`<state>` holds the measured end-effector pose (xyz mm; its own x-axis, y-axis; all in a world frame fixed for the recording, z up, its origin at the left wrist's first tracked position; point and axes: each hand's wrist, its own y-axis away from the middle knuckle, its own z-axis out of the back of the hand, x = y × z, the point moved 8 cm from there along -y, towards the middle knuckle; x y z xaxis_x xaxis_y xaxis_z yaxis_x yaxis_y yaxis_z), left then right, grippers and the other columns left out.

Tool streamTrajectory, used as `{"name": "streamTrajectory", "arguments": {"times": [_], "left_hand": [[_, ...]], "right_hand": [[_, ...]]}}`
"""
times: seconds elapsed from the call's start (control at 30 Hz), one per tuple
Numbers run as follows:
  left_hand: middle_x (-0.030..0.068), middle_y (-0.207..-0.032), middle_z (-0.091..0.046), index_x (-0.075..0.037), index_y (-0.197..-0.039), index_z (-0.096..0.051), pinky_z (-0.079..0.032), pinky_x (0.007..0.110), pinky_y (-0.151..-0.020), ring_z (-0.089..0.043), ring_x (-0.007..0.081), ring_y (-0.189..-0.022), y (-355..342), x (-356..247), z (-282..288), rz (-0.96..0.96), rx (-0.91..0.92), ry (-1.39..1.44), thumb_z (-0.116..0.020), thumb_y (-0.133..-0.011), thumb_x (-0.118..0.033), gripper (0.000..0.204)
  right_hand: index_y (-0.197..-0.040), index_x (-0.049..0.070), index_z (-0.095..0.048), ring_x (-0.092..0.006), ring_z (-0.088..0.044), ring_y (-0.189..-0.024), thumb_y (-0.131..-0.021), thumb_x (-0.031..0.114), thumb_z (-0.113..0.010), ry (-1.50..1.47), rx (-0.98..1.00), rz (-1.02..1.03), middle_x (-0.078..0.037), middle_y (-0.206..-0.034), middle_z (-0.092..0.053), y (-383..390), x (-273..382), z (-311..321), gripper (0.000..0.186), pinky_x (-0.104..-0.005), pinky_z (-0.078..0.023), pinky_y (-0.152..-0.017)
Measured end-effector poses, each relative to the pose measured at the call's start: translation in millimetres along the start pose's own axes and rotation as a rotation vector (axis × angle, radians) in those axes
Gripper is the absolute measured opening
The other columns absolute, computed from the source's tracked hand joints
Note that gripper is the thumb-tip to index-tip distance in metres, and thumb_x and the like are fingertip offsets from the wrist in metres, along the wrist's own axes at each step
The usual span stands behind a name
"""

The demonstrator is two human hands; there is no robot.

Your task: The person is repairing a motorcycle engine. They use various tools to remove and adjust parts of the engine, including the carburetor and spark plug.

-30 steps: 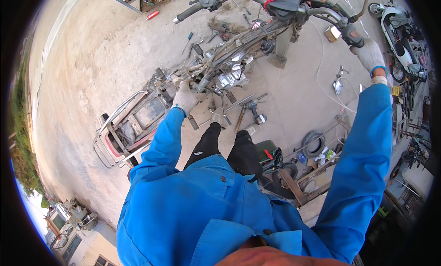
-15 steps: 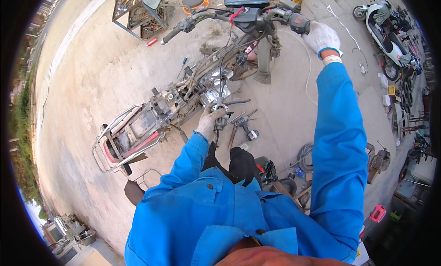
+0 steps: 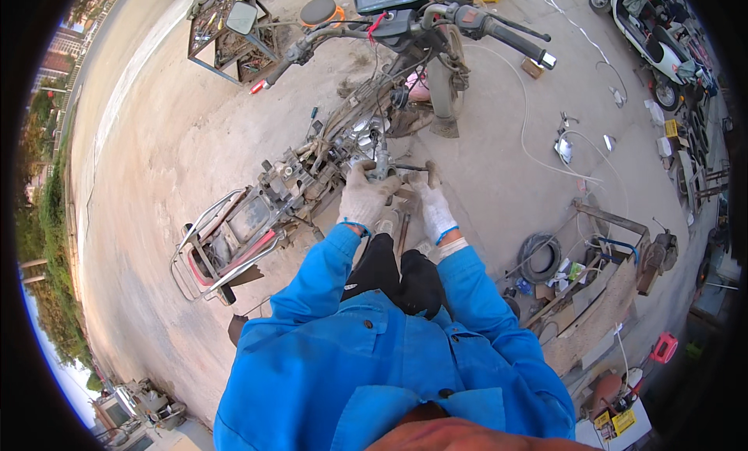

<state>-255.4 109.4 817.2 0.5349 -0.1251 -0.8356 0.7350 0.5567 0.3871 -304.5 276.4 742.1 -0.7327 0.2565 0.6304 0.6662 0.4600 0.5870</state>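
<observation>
A stripped motorcycle frame (image 3: 257,206) stands in front of me, its handlebar at the far end. My left hand (image 3: 366,198), in a soiled white work glove, is closed around a grey metal carburetor (image 3: 382,164) beside the engine. A black cable runs up from the carburetor. My right hand (image 3: 433,206), gloved too, is just right of it with its fingers bent in, at the end of a dark rod (image 3: 411,167). Whatever those fingers hold is hidden. The right handlebar grip (image 3: 514,42), black with a pale end, has no hand on it.
A metal parts cart (image 3: 234,30) and an orange-rimmed round stool (image 3: 321,13) stand at the far left. On the right lie a tyre (image 3: 539,258), a wooden-sided box (image 3: 596,295), a pale hose (image 3: 538,159) and mirrors (image 3: 563,149). A white scooter (image 3: 647,30) is parked beyond.
My right hand has left the handlebar grip and come down beside the left hand. The left hand stays at the carburetor. The handlebar shows slightly turned, and my view has shifted.
</observation>
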Motion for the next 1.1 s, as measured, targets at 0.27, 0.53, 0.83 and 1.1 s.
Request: {"name": "streamTrajectory", "arguments": {"times": [0.27, 0.53, 0.83, 1.1], "left_hand": [[0.0227, -0.153, -0.06, -0.012, -0.156, -0.056, -0.048, 0.048, -0.119, -0.06, 0.0444, -0.139, 28.6, 19.9, -63.4, -0.143, 0.374, -0.193, -0.067, -0.101, -0.033, 0.059], [0.0151, -0.126, -0.074, -0.01, -0.143, -0.063, -0.056, 0.046, -0.103, -0.07, 0.0352, -0.118, -18.8, 15.4, -24.9, -0.457, 0.508, -0.512, -0.071, -0.095, -0.014, 0.049], [0.0104, -0.104, -0.073, -0.01, -0.107, -0.069, -0.059, 0.047, -0.09, -0.072, 0.0296, -0.109, -61.8, 7.4, -85.9, -1.443, 0.728, -0.959, -0.069, -0.088, -0.02, 0.022], [0.0158, -0.086, -0.078, -0.01, -0.107, -0.074, -0.062, 0.055, -0.067, -0.079, 0.0393, -0.081, -85.2, 31.6, -119.9, -1.352, 0.834, -1.068, -0.07, -0.09, -0.028, 0.025]], "right_hand": [[-0.176, 0.003, 0.001, -0.0233, -0.071, -0.11, -0.096, 0.018, -0.084, -0.034, -0.124, -0.018, -0.017, -0.131, -0.067, 4.4, 5.8, 55.2, 0.118, -0.0377, -0.063, -0.084], [-0.16, -0.007, -0.049, -0.027, -0.068, -0.126, -0.08, 0.024, -0.089, 0.47, -0.021, -0.06, -0.02, -0.145, -0.066, -1.3, 3.4, 52.8, 0.095, -0.0375, -0.056, -0.106], [-0.154, -0.006, -0.057, -0.0267, -0.071, -0.123, -0.071, 0.03, -0.092, 0.709, -0.019, -0.018, -0.02, -0.137, -0.072, -6.8, 13.0, 17.3, 0.097, -0.0369, -0.057, -0.106], [-0.146, -0.001, -0.061, -0.038, -0.072, -0.126, -0.07, 0.03, -0.091, 0.989, -0.166, -0.033, -0.025, -0.135, -0.073, -0.5, 24.3, 9.0, 0.088, -0.0434, -0.057, -0.11]]}}
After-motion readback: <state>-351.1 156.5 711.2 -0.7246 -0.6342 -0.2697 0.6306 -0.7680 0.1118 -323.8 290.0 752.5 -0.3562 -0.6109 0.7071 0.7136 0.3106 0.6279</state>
